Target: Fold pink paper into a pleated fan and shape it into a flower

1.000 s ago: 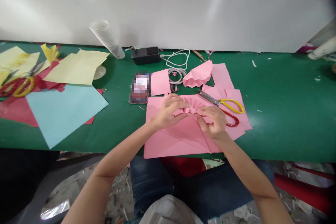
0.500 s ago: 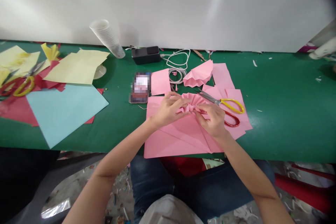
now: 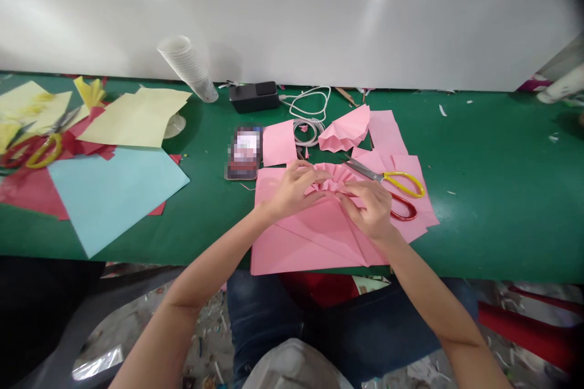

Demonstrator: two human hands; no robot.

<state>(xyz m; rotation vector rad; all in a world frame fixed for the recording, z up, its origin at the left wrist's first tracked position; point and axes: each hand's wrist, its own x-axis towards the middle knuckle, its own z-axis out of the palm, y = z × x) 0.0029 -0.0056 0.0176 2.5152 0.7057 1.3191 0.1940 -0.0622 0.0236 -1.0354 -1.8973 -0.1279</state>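
Note:
A pleated pink paper fan (image 3: 332,175) lies between my hands, over a stack of pink paper sheets (image 3: 296,243). On its left side, my left hand (image 3: 298,187) is closed with the pleats between thumb and fingers. My right hand (image 3: 370,203) pinches the lower right edge of the same fan. Parts of the fan are hidden under the fingers. Scissors (image 3: 378,177) with one yellow and one red handle rest just right of my right hand, blades partly apart. A second folded pink paper piece (image 3: 345,129) sits beyond the hands.
A phone (image 3: 245,153) lies left of a small pink sheet (image 3: 279,143). Behind are a black box (image 3: 254,97), a white cable (image 3: 310,110) and a leaning stack of cups (image 3: 189,68). Leftward lie blue paper (image 3: 118,191), yellow sheets (image 3: 137,115) and another pair of scissors (image 3: 45,143).
Both hands stay nearly in place on the fan, with only slight finger shifts. The pleats under them look a little more bunched. Everything else is where it was.

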